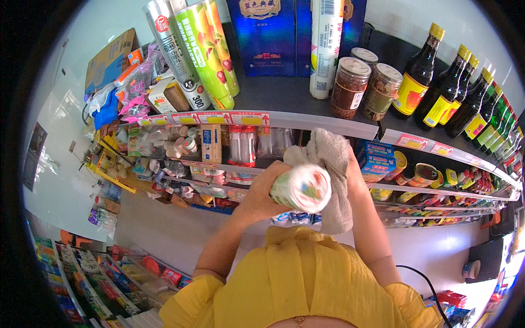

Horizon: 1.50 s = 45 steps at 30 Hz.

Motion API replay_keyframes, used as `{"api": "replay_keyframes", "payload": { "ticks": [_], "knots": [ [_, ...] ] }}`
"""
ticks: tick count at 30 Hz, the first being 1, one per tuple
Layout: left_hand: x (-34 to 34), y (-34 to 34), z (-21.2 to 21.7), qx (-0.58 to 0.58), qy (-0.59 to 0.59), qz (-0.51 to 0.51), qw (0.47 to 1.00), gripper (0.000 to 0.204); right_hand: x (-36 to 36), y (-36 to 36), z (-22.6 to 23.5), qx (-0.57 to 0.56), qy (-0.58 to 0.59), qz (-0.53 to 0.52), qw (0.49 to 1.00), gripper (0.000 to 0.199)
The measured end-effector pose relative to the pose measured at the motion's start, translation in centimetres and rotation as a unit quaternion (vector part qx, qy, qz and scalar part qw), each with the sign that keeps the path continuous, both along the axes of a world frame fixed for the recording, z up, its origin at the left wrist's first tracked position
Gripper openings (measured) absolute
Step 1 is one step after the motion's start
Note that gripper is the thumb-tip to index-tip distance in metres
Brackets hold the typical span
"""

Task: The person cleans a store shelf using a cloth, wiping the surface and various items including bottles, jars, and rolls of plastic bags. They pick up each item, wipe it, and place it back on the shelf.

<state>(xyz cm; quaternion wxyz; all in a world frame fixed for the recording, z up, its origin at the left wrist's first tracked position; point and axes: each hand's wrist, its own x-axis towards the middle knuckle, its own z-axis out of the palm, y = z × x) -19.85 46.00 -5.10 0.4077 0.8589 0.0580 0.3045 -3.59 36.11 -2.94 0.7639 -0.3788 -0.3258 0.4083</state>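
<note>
My left hand (262,197) is closed around a cylindrical package (302,188) in front of my chest. Its round end faces up toward me, white with blurred green and red print, so I cannot make out its exact kind. A grey cloth (332,188) drapes over the far and right side of the package, its lower end hanging down. My right hand (354,167) grips this cloth from the right and presses it near the package. Most of the right fingers are hidden behind the cloth. Both hands are just before the edge of the upper shelf (322,121).
On the upper shelf stand plastic wrap rolls (205,57), blue boxes (268,44), a tall white roll (326,49), lidded jars (350,87) and several dark bottles (418,74). Lower shelves hold cups, blue boxes (375,160) and cans. Another goods rack (104,279) stands at lower left.
</note>
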Motion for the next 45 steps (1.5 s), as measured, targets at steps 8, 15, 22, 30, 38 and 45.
{"api": "replay_keyframes", "payload": {
  "ticks": [8, 15, 22, 30, 38, 45],
  "knots": [
    [2.4, 0.0, -2.4, -0.12, -0.21, 0.077, 0.967, 0.06, -4.1, 4.0, -2.1, 0.106, -0.394, -0.203, 0.89, 0.052],
    [1.9, 3.5, -3.0, -0.275, -0.354, 0.271, 0.852, 0.058, -6.9, 2.6, -5.7, 0.005, -0.563, -0.112, 0.819, 0.057],
    [0.3, 2.5, -2.3, -0.454, -0.28, 0.095, 0.841, 0.056, -3.9, 1.4, -10.2, 0.05, -0.437, 0.033, 0.897, 0.07],
    [0.0, 3.0, -2.6, -0.453, -0.294, -0.031, 0.841, 0.054, -3.8, 1.2, -8.8, 0.002, -0.384, 0.011, 0.923, 0.043],
    [0.0, 2.6, -2.4, -0.397, -0.241, 0.101, 0.88, 0.06, -2.9, 4.3, -3.1, 0.076, -0.602, -0.119, 0.786, 0.045],
    [-0.4, 3.7, 0.9, -0.397, -0.335, 0.334, 0.786, 0.065, -6.1, 5.3, -3.0, 0.139, -0.656, -0.08, 0.738, 0.041]
  ]
}}
